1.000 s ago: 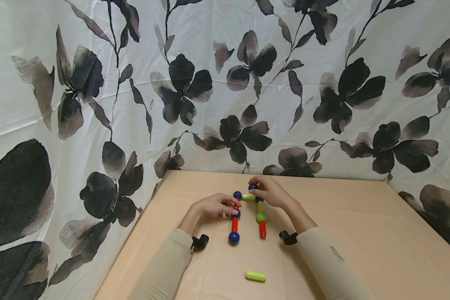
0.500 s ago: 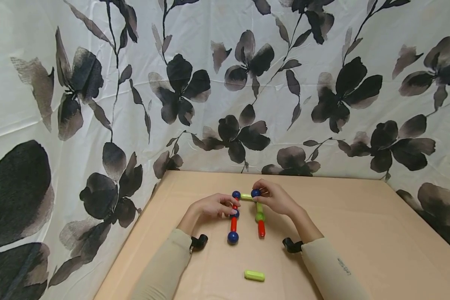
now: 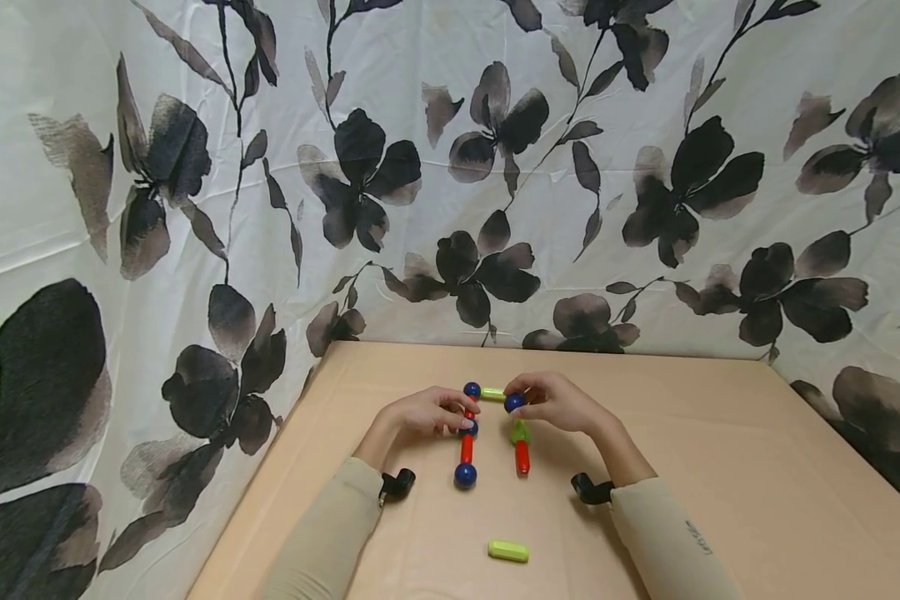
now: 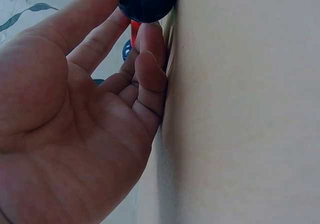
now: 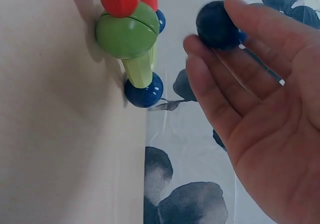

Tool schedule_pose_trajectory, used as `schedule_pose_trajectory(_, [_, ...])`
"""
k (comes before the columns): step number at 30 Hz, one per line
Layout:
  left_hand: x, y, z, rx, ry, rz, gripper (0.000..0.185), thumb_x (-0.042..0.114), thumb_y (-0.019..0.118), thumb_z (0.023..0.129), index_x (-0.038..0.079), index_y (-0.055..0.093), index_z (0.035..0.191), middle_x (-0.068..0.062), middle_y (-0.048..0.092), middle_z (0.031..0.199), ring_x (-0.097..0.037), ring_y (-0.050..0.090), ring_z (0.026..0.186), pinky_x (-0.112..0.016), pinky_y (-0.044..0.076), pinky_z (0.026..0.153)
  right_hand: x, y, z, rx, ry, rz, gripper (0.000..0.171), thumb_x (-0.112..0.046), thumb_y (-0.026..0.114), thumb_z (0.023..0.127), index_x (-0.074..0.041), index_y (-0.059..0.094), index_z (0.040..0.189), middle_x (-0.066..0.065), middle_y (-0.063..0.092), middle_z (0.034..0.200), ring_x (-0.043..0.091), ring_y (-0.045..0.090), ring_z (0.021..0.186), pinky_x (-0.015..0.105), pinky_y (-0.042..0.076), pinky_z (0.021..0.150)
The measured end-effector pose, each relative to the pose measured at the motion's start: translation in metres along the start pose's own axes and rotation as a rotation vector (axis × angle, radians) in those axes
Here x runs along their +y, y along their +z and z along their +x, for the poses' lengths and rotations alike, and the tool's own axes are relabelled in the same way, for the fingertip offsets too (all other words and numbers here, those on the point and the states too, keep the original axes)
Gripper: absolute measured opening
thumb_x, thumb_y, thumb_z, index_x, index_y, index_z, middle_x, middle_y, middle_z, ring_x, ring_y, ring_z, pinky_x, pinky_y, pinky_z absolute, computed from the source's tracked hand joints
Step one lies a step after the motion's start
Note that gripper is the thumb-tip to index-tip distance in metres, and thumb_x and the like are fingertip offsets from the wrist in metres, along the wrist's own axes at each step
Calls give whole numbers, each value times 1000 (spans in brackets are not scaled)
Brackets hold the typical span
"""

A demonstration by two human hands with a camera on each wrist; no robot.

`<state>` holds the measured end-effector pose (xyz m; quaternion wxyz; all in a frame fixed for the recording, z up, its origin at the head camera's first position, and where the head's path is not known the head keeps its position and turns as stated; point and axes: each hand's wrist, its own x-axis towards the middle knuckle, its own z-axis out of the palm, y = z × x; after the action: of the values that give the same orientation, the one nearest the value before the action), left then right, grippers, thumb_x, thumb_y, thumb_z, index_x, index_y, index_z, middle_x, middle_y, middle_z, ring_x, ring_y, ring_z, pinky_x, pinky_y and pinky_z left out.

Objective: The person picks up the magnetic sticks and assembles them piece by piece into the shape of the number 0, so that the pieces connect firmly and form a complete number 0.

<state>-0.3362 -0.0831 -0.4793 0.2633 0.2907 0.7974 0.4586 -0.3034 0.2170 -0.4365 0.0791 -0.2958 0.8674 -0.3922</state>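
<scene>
On the tan table (image 3: 720, 467) lies a chain of red rods and blue balls (image 3: 465, 454). My left hand (image 3: 429, 412) pinches its middle blue ball (image 4: 147, 1) between thumb and fingers, with a red rod (image 4: 135, 31) just past it. My right hand (image 3: 558, 402) holds a loose blue ball (image 3: 513, 402) (image 5: 217, 24) in its fingertips, just above a second piece. That piece is a red rod (image 3: 522, 457), a green ball (image 5: 127, 34), a green rod (image 5: 140, 69) and a blue end ball (image 5: 144, 91). A short green rod (image 3: 492, 393) sticks out from the far blue ball (image 3: 472, 389).
A loose green rod (image 3: 508, 551) lies on the table nearer to me, between my forearms. A white curtain with black flowers (image 3: 450, 167) hangs close behind and to the left of the table. The table's left edge (image 3: 270, 467) runs beside my left arm.
My right hand has drawn the blue ball back toward me, from the far end of the green rod to above the green ball. My left hand has stayed put.
</scene>
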Motion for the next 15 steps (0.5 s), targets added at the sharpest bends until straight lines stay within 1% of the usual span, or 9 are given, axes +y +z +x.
schedule_pose_trajectory(6, [0, 0, 1, 1, 3, -3, 36, 21, 68, 101, 9, 67, 136, 2, 62, 90, -19, 54, 81, -28, 46, 67, -1, -2, -3, -116, -8, 78, 31, -14, 80, 92, -7, 72, 121, 7, 73, 110, 24, 68, 95, 26, 57, 88])
schedule_pose_trajectory(9, [1, 0, 1, 1, 2, -4, 36, 20, 68, 102, 9, 67, 136, 1, 62, 89, -19, 54, 80, -28, 46, 67, -2, -2, -4, -163, -4, 121, 32, -13, 81, 91, -6, 71, 120, 9, 72, 109, 25, 68, 94, 26, 58, 86])
schedule_pose_trajectory(11, [0, -1, 1, -1, 0, -3, 36, 19, 68, 102, 9, 67, 136, 2, 62, 89, -19, 54, 80, -27, 46, 67, -3, -2, -4, -181, 2, 133, 32, -14, 82, 91, -7, 72, 120, 9, 72, 109, 25, 68, 93, 27, 59, 86])
schedule_pose_trajectory(15, [-1, -1, 2, -3, -3, -5, 36, 19, 67, 102, 9, 66, 136, 2, 63, 90, -19, 55, 81, -27, 47, 67, -5, -2, -7, -208, 28, 119, 33, -16, 82, 90, -8, 73, 120, 7, 73, 108, 25, 67, 94, 28, 58, 86])
